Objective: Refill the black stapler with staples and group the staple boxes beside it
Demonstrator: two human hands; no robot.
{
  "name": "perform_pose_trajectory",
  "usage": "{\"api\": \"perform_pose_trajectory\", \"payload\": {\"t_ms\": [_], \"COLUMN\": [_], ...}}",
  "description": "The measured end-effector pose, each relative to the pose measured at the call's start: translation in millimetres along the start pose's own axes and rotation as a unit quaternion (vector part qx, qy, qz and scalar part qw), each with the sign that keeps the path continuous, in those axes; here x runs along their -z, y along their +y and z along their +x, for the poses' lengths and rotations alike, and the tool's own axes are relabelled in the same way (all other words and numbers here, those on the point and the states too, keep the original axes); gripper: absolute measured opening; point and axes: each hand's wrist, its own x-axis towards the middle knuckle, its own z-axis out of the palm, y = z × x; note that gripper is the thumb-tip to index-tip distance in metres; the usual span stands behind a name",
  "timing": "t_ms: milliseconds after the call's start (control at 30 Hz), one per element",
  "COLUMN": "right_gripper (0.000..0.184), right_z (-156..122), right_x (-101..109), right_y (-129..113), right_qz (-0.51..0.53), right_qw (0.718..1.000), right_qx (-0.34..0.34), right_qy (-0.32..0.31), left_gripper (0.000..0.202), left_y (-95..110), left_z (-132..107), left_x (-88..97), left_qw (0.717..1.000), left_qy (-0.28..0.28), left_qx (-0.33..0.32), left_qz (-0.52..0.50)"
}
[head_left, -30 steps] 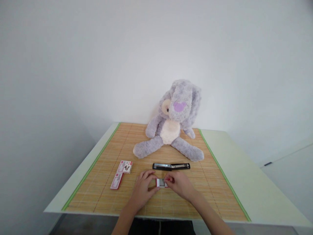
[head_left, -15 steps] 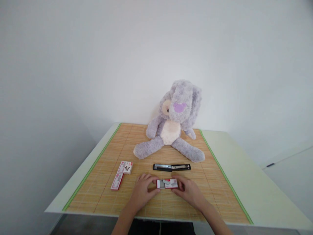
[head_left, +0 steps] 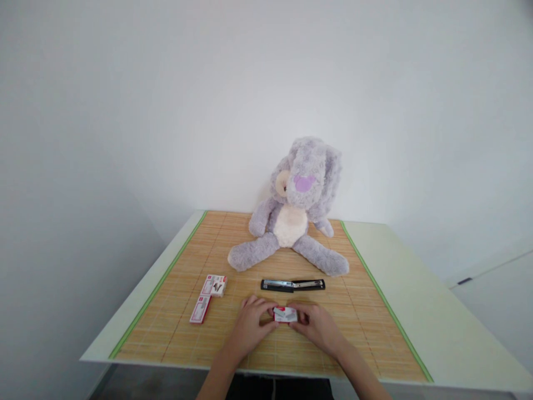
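A small red and white staple box [head_left: 285, 315] rests on the bamboo mat [head_left: 353, 311] between my two hands. My left hand [head_left: 251, 326] pinches its left end with fingers curled. My right hand [head_left: 317, 326] grips its right end, fingers closed around it. Just beyond the box lies a black stapler [head_left: 292, 285], folded open flat along the mat.
Two more red and white staple boxes [head_left: 214, 285] [head_left: 200, 309] lie to the left on the mat. A grey plush rabbit [head_left: 293, 214] sits at the back against the white wall. The pale table [head_left: 420, 311] extends right of the mat's green edge.
The box was slid open and long half a second ago; now it looks short again, with my hands pushed closer together on it.
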Motion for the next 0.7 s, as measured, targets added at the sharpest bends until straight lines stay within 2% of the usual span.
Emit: {"api": "perform_pose_trajectory", "payload": {"t_ms": [200,300,400,500,600,700], "right_gripper": [0.033,0.04,0.047,0.032,0.015,0.012], "right_z": [0,1,5,11,14,14], "right_x": [2,1,-2,-7,-11,-13], "right_y": [-9,-17,-25,-31,-35,-36], "right_qz": [-0.002,-0.001,0.006,0.001,-0.001,0.0], "right_qw": [1.0,1.0,0.999,0.999,0.999,0.999], "right_qx": [0.0,-0.003,-0.007,-0.005,-0.001,0.0], "right_qy": [0.002,0.017,0.045,0.053,0.047,0.048], "left_gripper": [0.041,0.044,0.039,0.028,0.037,0.051], "left_y": [-1,-1,-2,-7,-13,-18], "left_z": [-1,-2,-2,3,13,24], "left_x": [-1.0,-0.5,-0.3,-0.8,-2.4,-4.7], "left_qw": [1.0,1.0,0.997,0.989,0.981,0.978], "left_qy": [0.005,0.013,0.067,0.139,0.186,0.191], "left_qx": [0.0,-0.007,0.001,0.037,0.064,0.079], "left_qz": [0.001,-0.012,-0.034,-0.029,-0.005,0.034]}}
